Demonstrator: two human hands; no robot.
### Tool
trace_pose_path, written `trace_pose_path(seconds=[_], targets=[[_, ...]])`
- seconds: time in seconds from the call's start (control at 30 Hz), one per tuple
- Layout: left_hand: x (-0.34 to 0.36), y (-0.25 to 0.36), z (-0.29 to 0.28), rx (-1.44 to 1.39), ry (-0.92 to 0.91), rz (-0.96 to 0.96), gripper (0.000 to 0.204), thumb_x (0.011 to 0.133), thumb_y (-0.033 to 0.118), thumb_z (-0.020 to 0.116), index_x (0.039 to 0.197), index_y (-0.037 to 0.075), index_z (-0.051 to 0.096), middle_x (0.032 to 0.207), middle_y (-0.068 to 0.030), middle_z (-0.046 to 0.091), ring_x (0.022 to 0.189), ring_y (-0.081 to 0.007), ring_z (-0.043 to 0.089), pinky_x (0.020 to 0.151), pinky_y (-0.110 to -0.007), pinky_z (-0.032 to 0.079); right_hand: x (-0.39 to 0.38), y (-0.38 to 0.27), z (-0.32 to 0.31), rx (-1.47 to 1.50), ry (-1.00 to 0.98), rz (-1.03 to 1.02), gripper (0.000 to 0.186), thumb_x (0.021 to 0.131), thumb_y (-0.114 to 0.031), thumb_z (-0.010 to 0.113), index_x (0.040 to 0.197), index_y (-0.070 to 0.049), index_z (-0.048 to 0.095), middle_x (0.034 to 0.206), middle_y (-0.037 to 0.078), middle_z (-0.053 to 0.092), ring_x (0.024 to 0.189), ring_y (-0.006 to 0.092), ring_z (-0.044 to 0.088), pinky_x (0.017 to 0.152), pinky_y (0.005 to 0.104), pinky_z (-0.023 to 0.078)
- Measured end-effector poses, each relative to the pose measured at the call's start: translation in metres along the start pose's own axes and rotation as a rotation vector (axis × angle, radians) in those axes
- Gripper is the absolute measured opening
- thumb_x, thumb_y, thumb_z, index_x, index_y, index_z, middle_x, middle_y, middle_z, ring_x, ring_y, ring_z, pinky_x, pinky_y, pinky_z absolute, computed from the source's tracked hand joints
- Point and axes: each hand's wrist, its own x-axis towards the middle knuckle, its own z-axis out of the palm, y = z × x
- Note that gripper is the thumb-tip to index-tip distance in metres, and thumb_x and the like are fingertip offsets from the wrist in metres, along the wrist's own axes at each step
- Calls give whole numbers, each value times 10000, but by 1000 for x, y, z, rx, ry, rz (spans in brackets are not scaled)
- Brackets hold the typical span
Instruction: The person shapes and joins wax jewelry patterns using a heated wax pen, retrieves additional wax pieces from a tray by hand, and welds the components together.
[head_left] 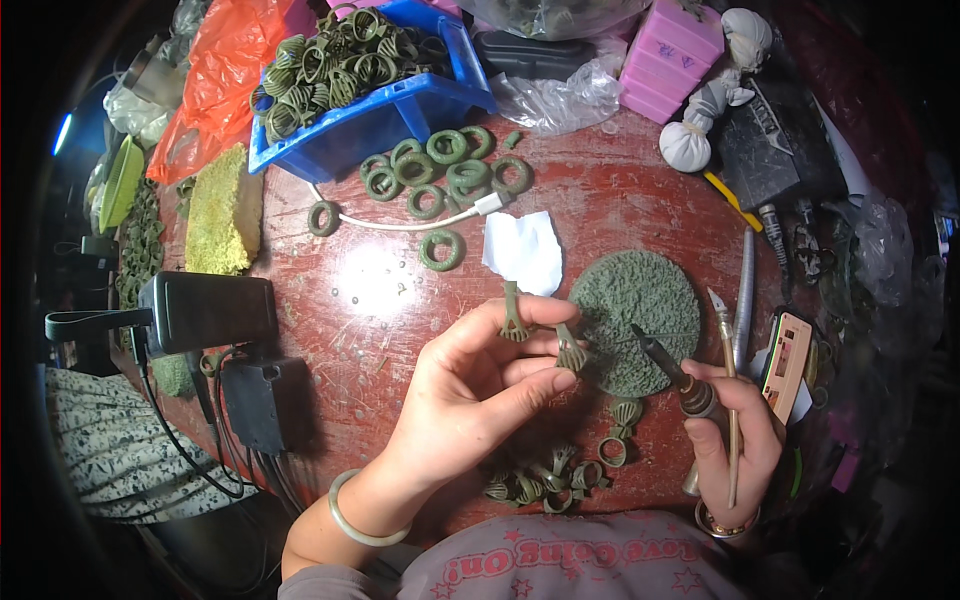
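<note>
Between the fingers of my left hand (465,395) are two small dark green pieces: a fan-shaped slotted piece (571,354) near the thumb tip, and a similar long-stemmed piece (513,322) by the forefinger. My right hand (740,435) is closed round a pen-like tool (697,398) with a brown grip and a dark thin tip, resembling a soldering iron. A slim wooden-handled tool (733,455) with a pale pointed end also sits in that hand. The dark tip lies over a round rough green pad (640,290). Several green slotted rings (558,465) lie nearest my body.
At the back left, a blue bin (325,160) is heaped with green rings (335,70). More thick rings (445,147), a white cable (400,227) and torn white paper (525,255) lie ahead. Black boxes (265,405) stand left; pink blocks (672,55) stand back right.
</note>
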Motion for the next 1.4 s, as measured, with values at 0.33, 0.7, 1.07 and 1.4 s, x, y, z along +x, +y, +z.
trace_pose_path(seconds=[0.33, 0.7, 1.07, 1.4], targets=[[-1, 8, 7, -134, 38, -98, 391, 890, -47, 613, 1264, -25, 502, 1204, -171, 585, 1036, -281, 645, 847, -345, 556, -3, 1, 1, 10, 16, 9, 371, 851, -188, 741, 1046, 74, 566, 1083, 205, 673, 973, 273, 673, 842, 332, 534], [1, 14, 5, -228, 11, -261, 361, 971, 89, 538, 1307, -34, 482, 1217, -227, 578, 963, -262, 661, 739, -302, 584, -2, 0, 1, 2, 29, 3, 365, 847, -185, 745, 1043, 69, 571, 1082, 195, 676, 966, 262, 672, 845, 326, 529], [1, 14, 1, -275, 12, -325, 433, 996, 201, 514, 1324, -76, 460, 1146, -244, 594, 958, -292, 674, 728, -329, 598, -3, -1, 1, 3, 25, 30, 372, 856, -217, 739, 1029, 68, 573, 1077, 187, 678, 948, 249, 671, 830, 321, 527], [0, 10, 3, -242, 27, -268, 379, 970, 102, 547, 1317, -37, 485, 1141, -198, 613, 948, -257, 668, 738, -300, 581, -3, 0, 0, -7, 13, 24, 375, 856, -205, 738, 1046, 73, 575, 1074, 187, 678, 942, 252, 673, 829, 321, 529]])
